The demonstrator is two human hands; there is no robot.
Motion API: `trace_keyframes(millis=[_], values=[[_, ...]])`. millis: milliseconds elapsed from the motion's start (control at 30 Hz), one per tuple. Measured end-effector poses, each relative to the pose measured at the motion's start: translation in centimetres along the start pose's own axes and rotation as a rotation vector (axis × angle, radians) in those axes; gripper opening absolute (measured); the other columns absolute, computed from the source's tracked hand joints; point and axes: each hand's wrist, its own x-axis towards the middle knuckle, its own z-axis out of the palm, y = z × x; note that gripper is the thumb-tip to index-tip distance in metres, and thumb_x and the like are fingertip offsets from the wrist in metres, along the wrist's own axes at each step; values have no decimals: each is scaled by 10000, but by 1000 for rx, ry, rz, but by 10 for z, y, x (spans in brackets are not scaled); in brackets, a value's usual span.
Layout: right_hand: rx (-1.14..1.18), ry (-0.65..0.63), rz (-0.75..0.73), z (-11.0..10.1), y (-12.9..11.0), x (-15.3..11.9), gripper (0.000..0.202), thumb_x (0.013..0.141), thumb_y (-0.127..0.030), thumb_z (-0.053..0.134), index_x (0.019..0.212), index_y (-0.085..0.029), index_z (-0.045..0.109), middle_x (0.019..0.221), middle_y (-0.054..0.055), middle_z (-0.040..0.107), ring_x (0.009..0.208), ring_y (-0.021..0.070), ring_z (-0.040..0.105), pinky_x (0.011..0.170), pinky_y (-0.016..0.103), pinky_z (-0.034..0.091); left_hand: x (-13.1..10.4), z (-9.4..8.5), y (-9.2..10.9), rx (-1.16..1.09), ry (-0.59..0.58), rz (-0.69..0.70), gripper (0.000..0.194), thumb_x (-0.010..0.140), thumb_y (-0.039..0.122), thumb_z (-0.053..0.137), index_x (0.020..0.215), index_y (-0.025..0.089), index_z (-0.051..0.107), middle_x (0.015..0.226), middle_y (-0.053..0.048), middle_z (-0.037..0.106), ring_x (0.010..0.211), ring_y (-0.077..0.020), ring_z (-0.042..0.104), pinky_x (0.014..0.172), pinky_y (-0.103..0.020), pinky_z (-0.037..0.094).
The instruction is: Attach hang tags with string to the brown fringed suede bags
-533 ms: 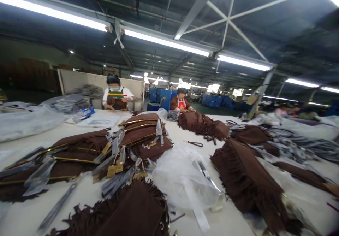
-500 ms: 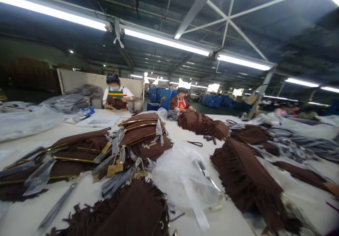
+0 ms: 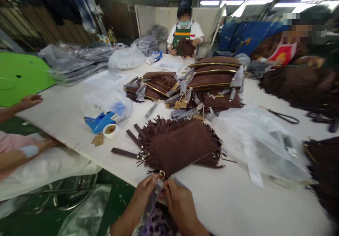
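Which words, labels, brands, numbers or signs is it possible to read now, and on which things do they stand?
No text can be read.
White paper sheets: printed lines, too small.
White label on the blue plastic tape dispenser: too small.
Light-brown card tags: no writing readable.
Red cloth apron: yellow print, blurred.

Left hand [image 3: 145,190] and right hand [image 3: 178,198] meet close together at bottom centre, fingers bent in a pinching grip. Both forearms angle up from the bottom edge, wrists apart.
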Motion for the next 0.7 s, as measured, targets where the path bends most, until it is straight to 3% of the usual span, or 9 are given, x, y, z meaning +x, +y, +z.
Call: trace_keyframes(millis=[167, 267, 367, 533, 700], values=[[-244, 45, -179, -3, -6, -1, 170, 916, -139, 386, 905, -194, 547, 738, 14, 650, 623, 144, 611, 564, 247, 336, 3, 2, 1, -167, -101, 11, 517, 813, 538, 579, 1169, 164, 617, 958, -81, 696, 840, -221, 627, 783, -327, 488], [-340, 85, -166, -2, -5, 3, 168, 917, -131, 401, 821, -198, 523, 693, 4, 613, 587, 140, 574, 555, 266, 292, 9, 3, -1, -181, -84, 11, 473, 818, 518, 587, 1102, 143, 639, 848, -59, 681, 740, -193, 605, 711, -293, 465], [-406, 117, -233, -1, -4, 5, 167, 898, -96, 411, 816, -199, 514, 682, 5, 596, 588, 149, 550, 563, 288, 270, 13, 3, 1, -153, -63, 53, 419, 811, 500, 608, 1009, 136, 669, 816, -46, 666, 772, -192, 593, 736, -283, 446], [-532, 168, -312, -8, -10, 12, 164, 874, -63, 458, 845, -212, 522, 712, 7, 591, 572, 156, 498, 557, 311, 243, 15, 6, 1, -210, -39, -4, 426, 794, 526, 621, 977, 142, 653, 729, -10, 626, 664, -148, 546, 656, -252, 423], [-657, 164, -347, -14, -14, 23, 191, 809, -34, 507, 770, -219, 525, 699, 11, 580, 581, 173, 510, 530, 302, 262, 16, -1, -16, -208, -63, -3, 530, 726, 611, 639, 962, 137, 657, 743, -31, 655, 667, -179, 580, 654, -286, 464]])
